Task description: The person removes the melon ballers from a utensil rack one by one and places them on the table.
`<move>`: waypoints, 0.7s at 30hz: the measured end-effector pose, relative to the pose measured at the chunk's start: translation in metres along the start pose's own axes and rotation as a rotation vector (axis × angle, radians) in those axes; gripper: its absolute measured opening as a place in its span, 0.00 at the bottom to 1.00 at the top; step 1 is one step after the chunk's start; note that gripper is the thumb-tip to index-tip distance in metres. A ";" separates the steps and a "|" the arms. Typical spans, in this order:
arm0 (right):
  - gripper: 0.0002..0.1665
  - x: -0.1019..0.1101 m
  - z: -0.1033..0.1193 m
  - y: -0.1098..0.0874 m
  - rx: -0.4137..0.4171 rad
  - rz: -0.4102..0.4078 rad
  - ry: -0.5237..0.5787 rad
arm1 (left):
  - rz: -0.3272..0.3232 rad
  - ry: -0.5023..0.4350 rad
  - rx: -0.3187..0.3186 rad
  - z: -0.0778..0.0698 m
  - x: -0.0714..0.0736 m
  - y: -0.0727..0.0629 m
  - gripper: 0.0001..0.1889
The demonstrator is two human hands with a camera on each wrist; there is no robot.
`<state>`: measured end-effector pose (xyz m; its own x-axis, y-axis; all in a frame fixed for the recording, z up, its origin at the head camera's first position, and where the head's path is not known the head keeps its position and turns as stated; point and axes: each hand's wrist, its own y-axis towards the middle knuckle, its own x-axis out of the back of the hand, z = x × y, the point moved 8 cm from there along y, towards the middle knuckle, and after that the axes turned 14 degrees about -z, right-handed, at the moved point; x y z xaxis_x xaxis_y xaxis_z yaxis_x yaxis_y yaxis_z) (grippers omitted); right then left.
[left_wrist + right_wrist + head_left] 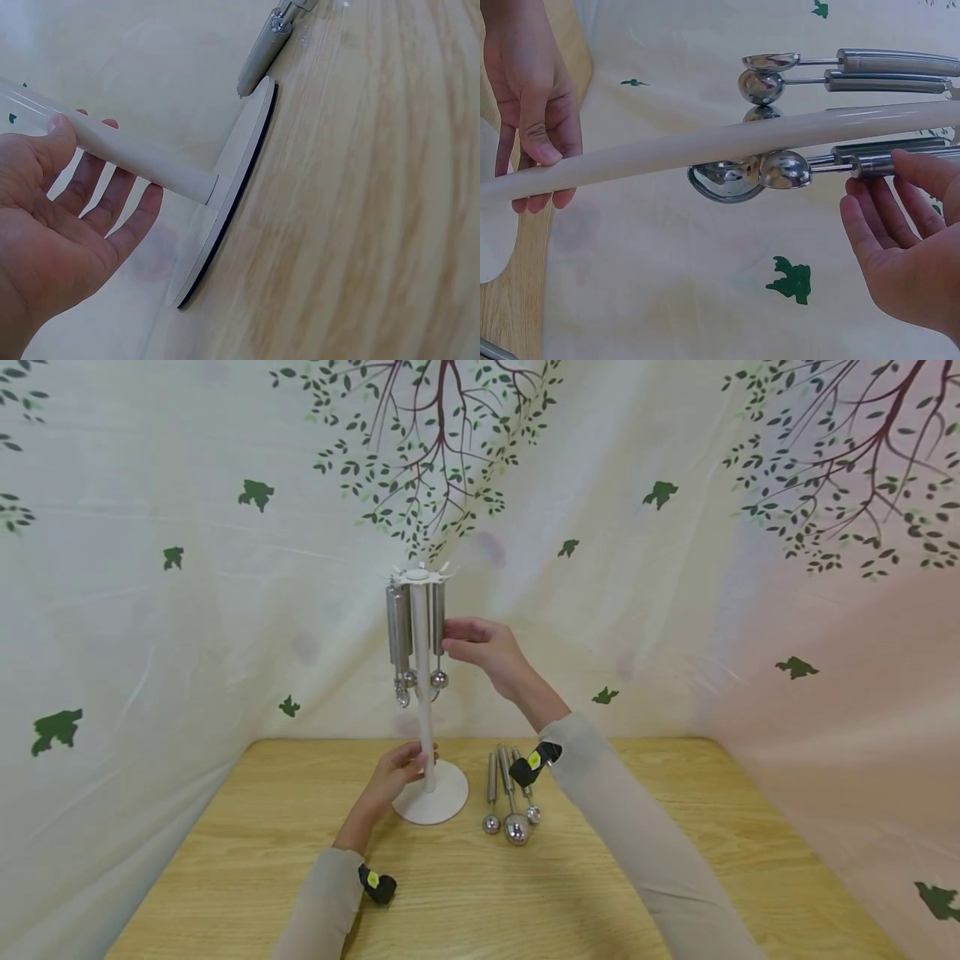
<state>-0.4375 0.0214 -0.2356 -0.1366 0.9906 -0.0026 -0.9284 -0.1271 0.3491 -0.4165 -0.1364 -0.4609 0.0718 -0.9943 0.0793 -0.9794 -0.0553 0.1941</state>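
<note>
One wooden table (450,893), leafy backdrop (675,610); left grip (390,777) holds stand (423,718), right grip (491,652) utensil (438,627).

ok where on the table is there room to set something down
The light wooden table is bare outside both beige sleeves and along the front between them. Crowded: right of the round white stand base, where three silver metal scoops lie.

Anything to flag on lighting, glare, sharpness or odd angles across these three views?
Head: soft light, pinkish cast on the backdrop at right; left wrist: grain on the table looks soft and smeared, and the white stand slants across the frame; right wrist: bright reflections on the metal scoops, stand running nearly sideways.
</note>
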 end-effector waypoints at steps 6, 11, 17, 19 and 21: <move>0.23 -0.002 -0.002 0.001 -0.025 -0.033 -0.007 | -0.001 0.002 0.006 -0.001 0.000 0.000 0.20; 0.23 -0.003 -0.001 -0.001 -0.044 -0.051 -0.012 | -0.001 0.011 0.005 -0.001 0.000 0.000 0.20; 0.22 -0.002 0.001 -0.003 -0.047 -0.058 -0.043 | 0.000 0.007 0.009 0.001 0.000 0.001 0.20; 0.21 -0.001 0.002 -0.003 -0.041 -0.062 -0.055 | -0.003 0.008 0.011 0.001 0.000 0.001 0.20; 0.21 -0.001 0.004 -0.003 -0.030 -0.066 -0.062 | -0.008 0.008 0.007 0.001 0.001 0.002 0.19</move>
<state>-0.4330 0.0215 -0.2327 -0.0540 0.9980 0.0335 -0.9446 -0.0619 0.3223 -0.4183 -0.1372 -0.4614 0.0807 -0.9931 0.0852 -0.9802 -0.0636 0.1875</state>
